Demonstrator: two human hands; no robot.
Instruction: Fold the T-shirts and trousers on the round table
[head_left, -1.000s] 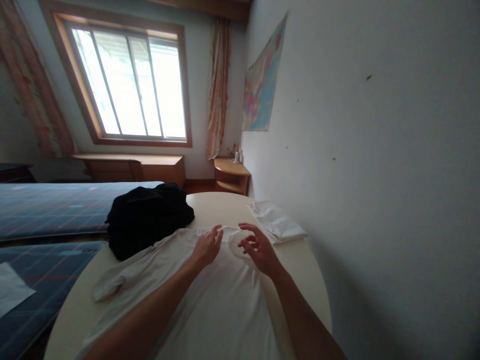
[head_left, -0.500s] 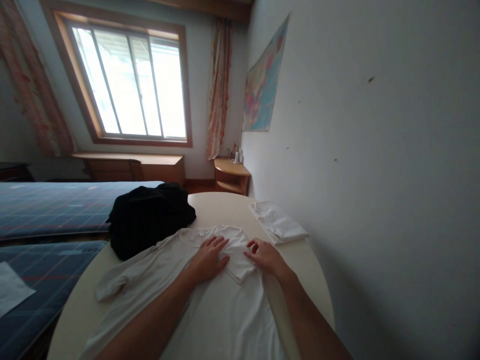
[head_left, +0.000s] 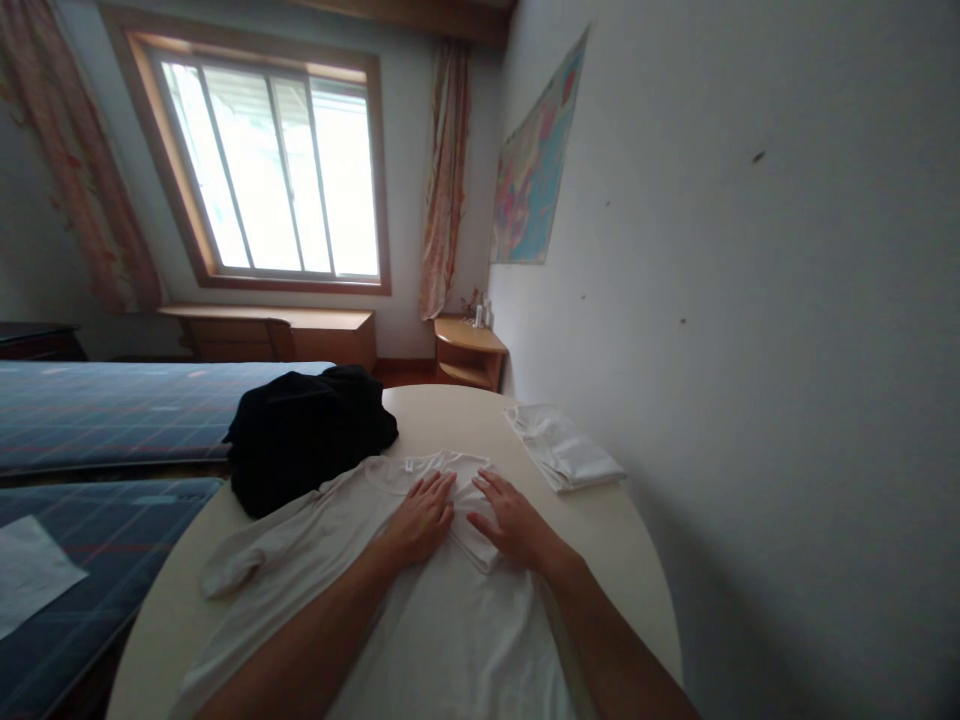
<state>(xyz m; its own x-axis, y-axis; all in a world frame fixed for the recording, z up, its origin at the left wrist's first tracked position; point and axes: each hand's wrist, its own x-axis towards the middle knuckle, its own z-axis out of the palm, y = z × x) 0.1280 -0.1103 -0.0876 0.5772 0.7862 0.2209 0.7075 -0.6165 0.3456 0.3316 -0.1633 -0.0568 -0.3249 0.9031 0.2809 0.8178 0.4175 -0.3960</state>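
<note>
A white T-shirt (head_left: 457, 640) lies spread over the round cream table (head_left: 442, 405), its collar at the far side. One sleeve reaches out to the left; the right sleeve is folded in over the body. My left hand (head_left: 421, 518) rests flat on the shirt just below the collar, fingers stretched forward. Beside it, my right hand (head_left: 511, 520) lies on the folded-in sleeve with its fingers spread. Neither hand grips the cloth.
A black heap of cloth (head_left: 307, 435) sits at the table's far left. A folded white garment (head_left: 566, 447) lies at the far right, near the wall (head_left: 787, 400). On the left stand blue plaid mattresses (head_left: 135, 410), with a white sheet (head_left: 34, 570) on the nearer one.
My right hand has gone from curled fingers at the sleeve's edge to lying spread on the shirt, a little further left. My left hand remains flat in nearly the same place.
</note>
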